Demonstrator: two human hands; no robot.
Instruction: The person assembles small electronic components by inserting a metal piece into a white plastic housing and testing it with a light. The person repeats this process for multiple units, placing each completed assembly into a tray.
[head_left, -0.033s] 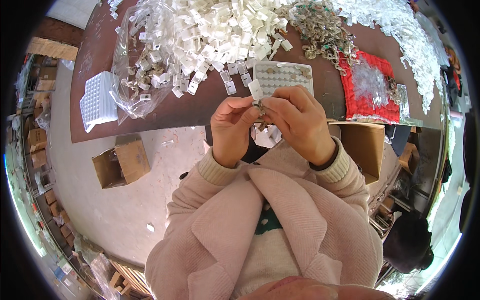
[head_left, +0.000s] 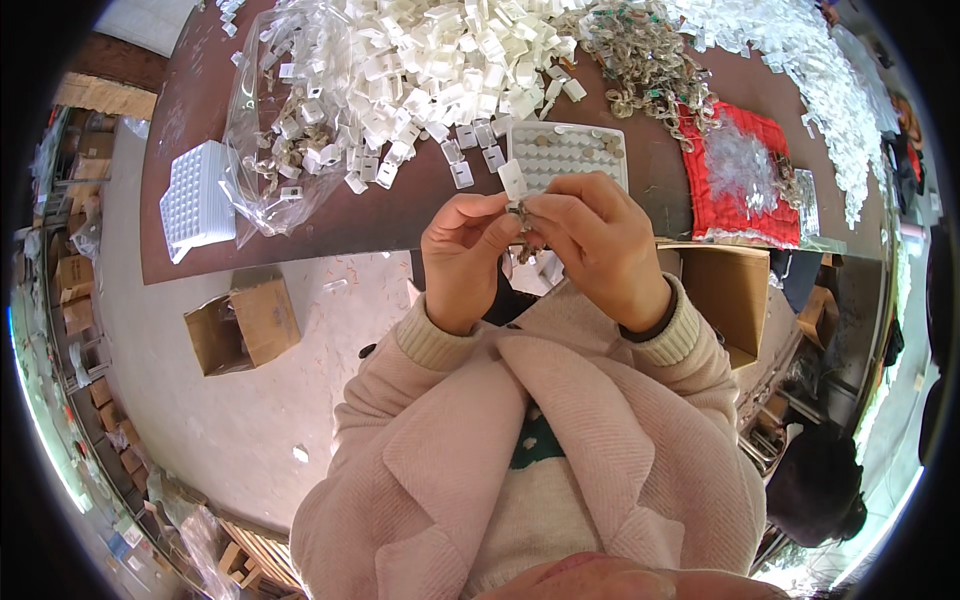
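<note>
My left hand (head_left: 463,262) and my right hand (head_left: 605,248) meet over the table's near edge, fingertips pinched together. Between them stands a small white plastic card (head_left: 512,178), its upper part sticking up past the fingers. Below it a small metallic, chain-like piece (head_left: 526,250) shows between both hands and hangs under the fingertips. Fingers hide where the card and this piece meet. Just beyond my hands lies a white dimpled tray (head_left: 545,172) with several small round pieces in it.
On the brown table (head_left: 370,232) lie a heap of white plastic cards (head_left: 430,70), a tangle of metallic pieces (head_left: 645,65), a clear bag (head_left: 250,130), stacked white trays (head_left: 200,200), a red cloth (head_left: 700,190) and clear packets (head_left: 810,70). Cardboard boxes (head_left: 265,320) (head_left: 735,300) stand below.
</note>
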